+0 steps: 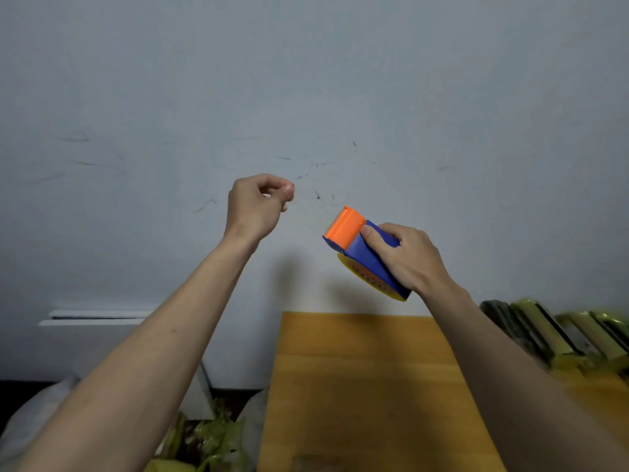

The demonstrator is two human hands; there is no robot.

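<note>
Scuffed grey wall (306, 80), wooden table (357, 369)

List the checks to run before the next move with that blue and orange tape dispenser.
1. Right hand grips the blue plastic tape dispenser with an orange head: ok.
2. Orange head points toward the left hand: ok.
3. Left hand's fingertips pinched together: ok.
4. Tape strand between the pinch and the dispenser: cannot tell, too faint.
5. Dispenser held in the air above the tan wooden board, in front of the grey wall: ok.
</note>
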